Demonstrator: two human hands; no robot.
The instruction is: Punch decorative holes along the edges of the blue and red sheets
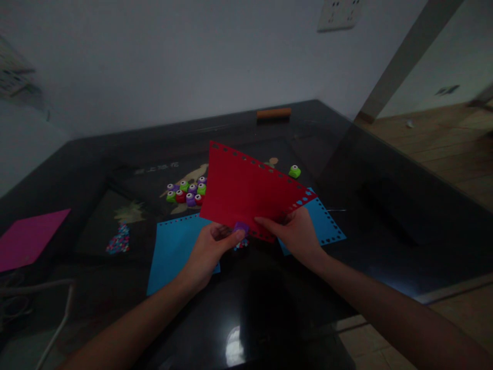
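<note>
A red sheet of paper (242, 190) is held up at a tilt, with small shapes punched along its far and right edges. My left hand (210, 249) is closed round a purple craft punch (241, 227) at the sheet's near edge, thumb on top. My right hand (298, 234) pinches the sheet near its lower right side. Small punched paper bits (241, 244) show just below the punch. Beneath lie a blue sheet (177, 252) on the left and another blue sheet (325, 221) on the right, both with punched edges.
Several green, purple and red punches (187, 192) stand behind the red sheet, and a single green punch (295, 171) sits to the right. A heap of paper bits (119, 239) and a pink sheet (33, 239) lie left. An orange-brown roll (273, 114) rests near the wall.
</note>
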